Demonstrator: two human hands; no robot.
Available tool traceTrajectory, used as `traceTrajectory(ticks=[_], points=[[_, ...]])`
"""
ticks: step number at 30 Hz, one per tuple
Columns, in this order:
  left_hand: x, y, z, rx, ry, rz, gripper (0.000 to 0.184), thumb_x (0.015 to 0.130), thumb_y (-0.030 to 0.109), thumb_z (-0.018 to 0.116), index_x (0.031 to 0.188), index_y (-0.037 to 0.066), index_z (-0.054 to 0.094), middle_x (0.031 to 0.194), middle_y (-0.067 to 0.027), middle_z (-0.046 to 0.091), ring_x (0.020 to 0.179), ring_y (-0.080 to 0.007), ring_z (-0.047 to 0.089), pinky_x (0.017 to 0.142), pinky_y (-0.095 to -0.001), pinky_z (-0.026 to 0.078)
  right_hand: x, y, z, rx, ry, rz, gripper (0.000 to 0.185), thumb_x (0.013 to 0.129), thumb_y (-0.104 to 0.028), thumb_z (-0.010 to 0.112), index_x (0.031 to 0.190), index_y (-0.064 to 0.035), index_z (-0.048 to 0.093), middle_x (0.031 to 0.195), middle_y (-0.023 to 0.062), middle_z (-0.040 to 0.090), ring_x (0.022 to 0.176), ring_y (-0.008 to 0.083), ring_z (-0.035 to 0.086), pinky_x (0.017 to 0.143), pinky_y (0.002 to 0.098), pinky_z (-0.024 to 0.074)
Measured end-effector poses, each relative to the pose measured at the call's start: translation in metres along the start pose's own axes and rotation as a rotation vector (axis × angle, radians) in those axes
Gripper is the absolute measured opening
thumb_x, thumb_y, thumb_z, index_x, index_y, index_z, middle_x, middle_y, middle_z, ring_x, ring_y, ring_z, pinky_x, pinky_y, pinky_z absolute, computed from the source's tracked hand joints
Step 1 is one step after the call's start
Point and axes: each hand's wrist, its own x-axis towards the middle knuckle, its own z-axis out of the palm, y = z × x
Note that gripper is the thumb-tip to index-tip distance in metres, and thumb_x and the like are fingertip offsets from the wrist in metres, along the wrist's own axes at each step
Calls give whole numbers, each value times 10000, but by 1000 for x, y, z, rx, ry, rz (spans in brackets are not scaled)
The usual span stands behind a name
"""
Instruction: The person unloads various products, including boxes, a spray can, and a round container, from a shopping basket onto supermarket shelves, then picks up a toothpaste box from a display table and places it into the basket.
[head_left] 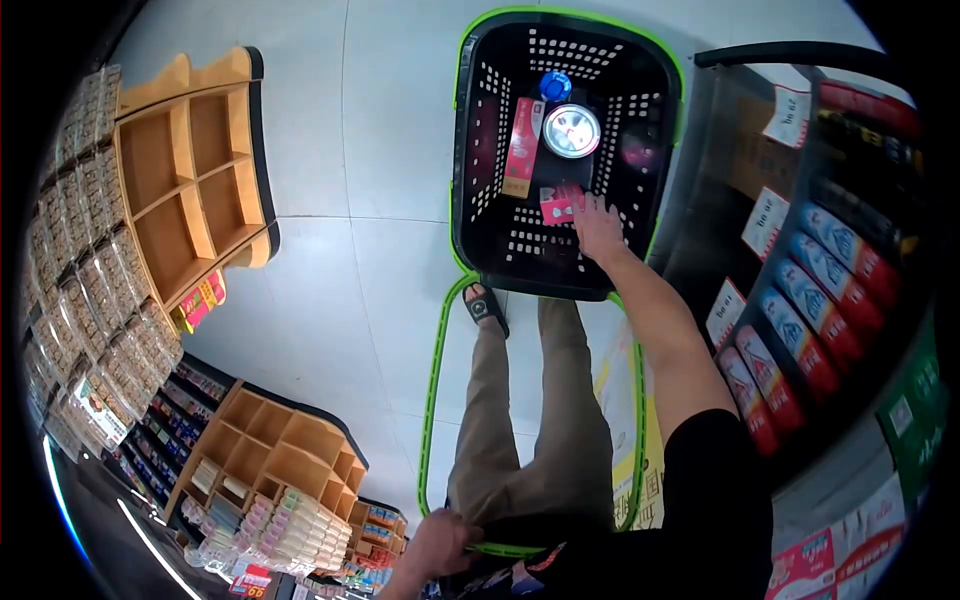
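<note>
A black shopping basket (484, 235) with a green rim stands on the floor, seen from above. Its long green handle (433, 400) is pulled toward my body. My left hand (440, 542) is closed around the near corner of that handle. Down inside the basket, my right hand (601, 230) has its fingers on the edge of a small pink box (561, 204); the thumb side is partly hidden. A taller pink-red box (522, 148) leans along the left side, beside a round silver-lidded can (572, 131) and a blue-capped item (555, 86).
Shelving with red and white cans (820, 275) and price tags (764, 222) rises close on my right. On the left are a wooden shelf unit (160, 185), packed bags (85, 290) and a second wooden rack (290, 440). My sandalled foot (486, 308) is near the basket.
</note>
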Motion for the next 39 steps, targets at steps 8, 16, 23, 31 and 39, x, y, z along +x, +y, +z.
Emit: traceTrajectory(ticks=[8,16,23,31,39], points=[[15,2,12,-181,22,-146,260,630,227,708,856,98,715,917,-123,679,1006,-345,608,957,-479,431,84,-1,78,-62,160,24,745,772,-201,721,1406,-20,373,1333,155,490,1255,325,467,939,480,442],[10,-11,-18,56,84,20,261,669,266,701,911,168,703,795,-40,646,885,-242,636,907,-387,445,49,38,-16,1280,240,451,585,705,-245,789,1182,1,557,1130,186,654,1066,299,646,898,375,498],[-9,-36,-20,136,193,154,239,746,291,693,879,94,717,808,-137,688,823,-319,664,875,-436,479,-123,21,-172,2009,336,333,556,798,-136,745,1282,-21,498,1229,116,601,1137,209,596,948,330,482],[-44,-36,-68,443,251,465,372,808,342,700,949,15,591,840,-206,671,837,-394,657,793,-484,523,-326,-89,-241,2217,787,243,567,825,-177,726,1306,-3,483,1243,106,583,1148,192,578,978,340,457],[-51,-11,-93,762,157,485,431,863,373,659,1030,1,518,932,-228,672,913,-415,646,793,-490,510,-500,-164,-258,2154,1401,316,578,798,-139,753,1302,-35,488,1207,95,612,1107,185,609,955,335,491]])
